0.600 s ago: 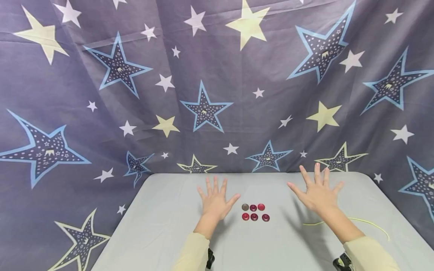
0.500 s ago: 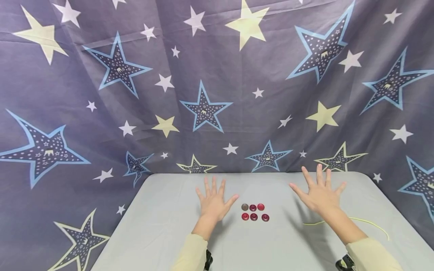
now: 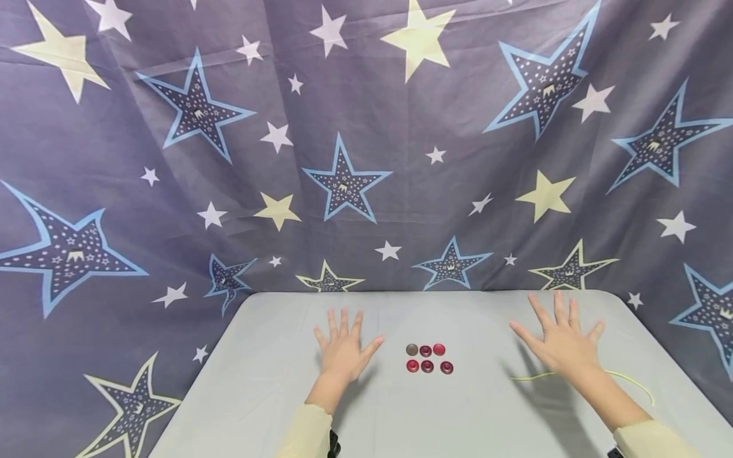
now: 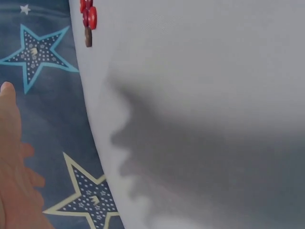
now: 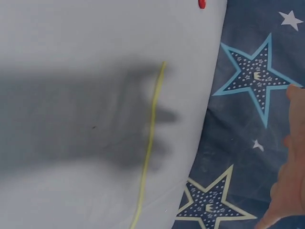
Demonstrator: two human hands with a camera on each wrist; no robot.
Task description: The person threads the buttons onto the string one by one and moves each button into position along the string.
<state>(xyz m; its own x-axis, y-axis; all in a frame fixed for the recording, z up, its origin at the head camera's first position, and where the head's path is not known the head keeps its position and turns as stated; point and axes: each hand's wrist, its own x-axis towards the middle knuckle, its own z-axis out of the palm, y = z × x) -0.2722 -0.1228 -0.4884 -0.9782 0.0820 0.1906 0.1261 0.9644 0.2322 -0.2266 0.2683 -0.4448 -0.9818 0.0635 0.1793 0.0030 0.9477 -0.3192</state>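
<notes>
My left hand [image 3: 342, 356] is held over the grey table, fingers spread and nothing in it. To its right lie several small round button-like discs in two rows. The back row has a brown disc [image 3: 411, 350], a dark red disc [image 3: 425, 351] and a bright red disc [image 3: 438, 350]. In front are a red disc [image 3: 413, 366] and two dark red ones. My right hand [image 3: 565, 346], also spread and holding nothing, hovers on the right above a thin yellow cord [image 3: 632, 381]. The right wrist view shows the cord [image 5: 151, 129] lying across the hand's shadow.
The light grey table [image 3: 252, 375] has rounded far corners. Behind it and to the left hangs a purple-grey star-patterned curtain [image 3: 366, 248]. Dark wrist-worn devices show at both cuffs, and both hands cast shadows on the tabletop.
The left hand has shifted left and slightly nearer. The right hand has moved right and a little nearer. Fingers stay spread, and the discs and cord lie as before.
</notes>
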